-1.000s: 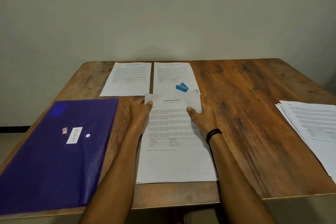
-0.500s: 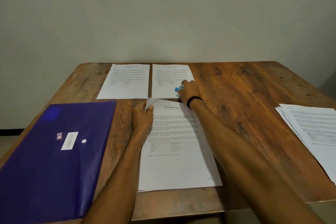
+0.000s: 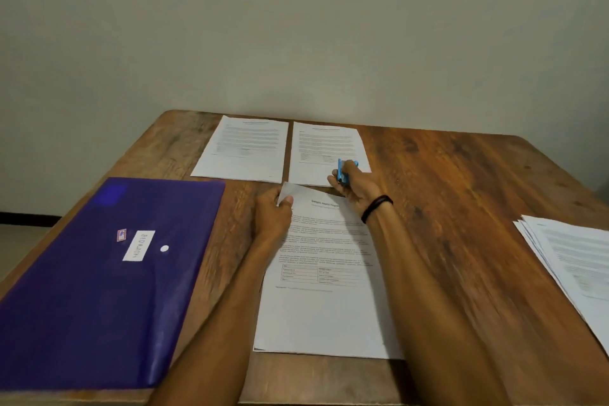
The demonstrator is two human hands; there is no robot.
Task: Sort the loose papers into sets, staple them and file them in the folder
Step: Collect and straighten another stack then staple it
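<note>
While folder's (image 3: 99,273) closed, R hand (image 3: 355,187) grips stapler (image 3: 342,171)

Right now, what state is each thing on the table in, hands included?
Stapler: gripped in the right hand, over the far right sheets.
Front paper set: lying flat, top left corner raised and pinched by the left hand.
Folder: closed, lying flat.
Far left sheets: lying flat.
Far right sheets: lying flat.
Loose stack: fanned, lying flat.
</note>
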